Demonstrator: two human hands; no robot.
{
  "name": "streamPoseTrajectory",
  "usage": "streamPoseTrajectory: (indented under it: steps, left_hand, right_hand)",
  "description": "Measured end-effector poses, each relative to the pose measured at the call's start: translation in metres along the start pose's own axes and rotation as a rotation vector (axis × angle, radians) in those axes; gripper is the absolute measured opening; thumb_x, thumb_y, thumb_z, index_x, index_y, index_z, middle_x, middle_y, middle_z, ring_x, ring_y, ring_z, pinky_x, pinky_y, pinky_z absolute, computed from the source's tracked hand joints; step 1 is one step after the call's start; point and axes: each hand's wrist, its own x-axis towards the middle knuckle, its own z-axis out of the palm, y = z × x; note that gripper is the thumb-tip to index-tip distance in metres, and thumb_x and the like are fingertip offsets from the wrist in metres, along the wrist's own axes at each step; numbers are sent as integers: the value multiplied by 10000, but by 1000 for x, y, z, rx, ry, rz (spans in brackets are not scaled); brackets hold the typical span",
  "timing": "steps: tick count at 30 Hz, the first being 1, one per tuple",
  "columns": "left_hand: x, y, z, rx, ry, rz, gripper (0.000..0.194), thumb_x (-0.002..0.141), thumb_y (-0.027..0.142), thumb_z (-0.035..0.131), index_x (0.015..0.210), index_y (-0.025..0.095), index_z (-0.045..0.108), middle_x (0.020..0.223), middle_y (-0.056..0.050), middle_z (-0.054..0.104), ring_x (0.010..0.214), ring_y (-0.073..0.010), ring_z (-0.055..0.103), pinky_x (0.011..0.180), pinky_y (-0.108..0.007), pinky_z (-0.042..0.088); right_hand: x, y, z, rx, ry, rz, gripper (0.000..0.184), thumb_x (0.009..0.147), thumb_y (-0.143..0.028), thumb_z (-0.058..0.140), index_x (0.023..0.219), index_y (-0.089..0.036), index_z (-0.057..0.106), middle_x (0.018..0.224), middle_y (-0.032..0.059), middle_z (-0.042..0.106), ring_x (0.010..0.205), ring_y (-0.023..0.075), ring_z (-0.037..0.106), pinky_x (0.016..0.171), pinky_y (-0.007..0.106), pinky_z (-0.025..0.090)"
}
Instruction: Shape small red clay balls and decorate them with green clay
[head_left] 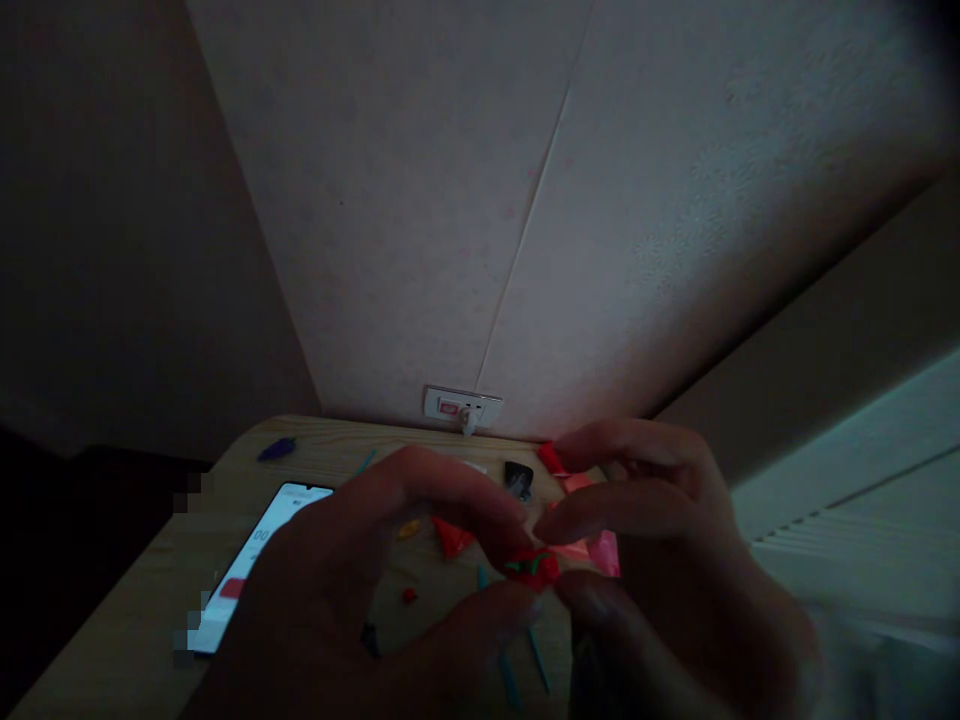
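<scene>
A small red lump with green strips on top [534, 570], which looks like modelling clay, is held up between both hands above the table. My left hand [330, 580] pinches its left side between thumb and index finger. On its right side, the fingertips of my right hand [690, 560] close in with thumb and index finger, and seem to touch it. The fingers partly cover the lump. Beneath it on the table lie thin blue sticks [538, 658], partly hidden by my hands, and a tiny red bit [409, 595].
A phone with a lit screen [251, 560] lies at the left of the wooden table [150, 600]. Behind it is a purple eggplant-shaped piece [277, 449]. Red wrappers [452, 538], a pink one [604, 552] and a black piece [517, 475] lie around. A wall socket [463, 407] holds a plug.
</scene>
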Motion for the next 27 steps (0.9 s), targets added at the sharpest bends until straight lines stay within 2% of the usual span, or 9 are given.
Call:
streamPoseTrajectory:
  steps: [6, 9, 14, 19, 23, 27]
  left_hand:
    - [-2, 9, 1, 69, 66, -163, 136, 649, 340, 728, 736, 278, 643, 782, 42, 698, 829, -194, 648, 728, -278, 517]
    - [-2, 11, 2, 52, 86, -188, 151, 631, 334, 739, 735, 295, 636, 759, 61, 692, 819, -181, 645, 756, -267, 510]
    - [-2, 10, 2, 40, 86, -174, 145, 629, 337, 742, 725, 309, 638, 715, 73, 678, 769, -162, 642, 737, -244, 513]
    - [-1, 9, 2, 71, 96, -115, 118, 645, 330, 725, 724, 301, 641, 697, 58, 679, 704, -164, 641, 701, -260, 526]
    - [-1, 8, 2, 103, 117, -73, 110, 655, 327, 713, 732, 290, 643, 699, 40, 683, 730, -186, 650, 699, -281, 532]
    - [-1, 7, 2, 106, 118, -65, 104, 658, 313, 709, 734, 288, 643, 710, 40, 686, 741, -185, 654, 690, -276, 533]
  right_hand:
    - [1, 0, -2, 46, -63, 72, 153, 878, -379, 541, 840, -268, 640, 1008, 8, 546, 921, 167, 547, 671, 269, 474]
    - [0, -1, 1, 62, -31, 60, 161, 882, -361, 537, 808, -266, 644, 993, 9, 551, 891, 166, 551, 674, 276, 483]
    - [-1, -2, 6, 49, 70, 26, 186, 881, -356, 537, 762, -258, 642, 932, 11, 569, 814, 161, 556, 660, 288, 474]
    - [0, -2, 9, 44, 84, 23, 192, 882, -356, 538, 751, -257, 639, 922, 5, 567, 807, 152, 556, 645, 277, 470]
    - [0, -3, 7, 32, 97, 30, 181, 871, -354, 555, 746, -259, 644, 908, 8, 572, 803, 157, 553, 651, 281, 475]
    - [0, -5, 4, 7, 51, 51, 151, 872, -329, 561, 766, -261, 644, 915, 12, 578, 838, 164, 562, 693, 299, 490]
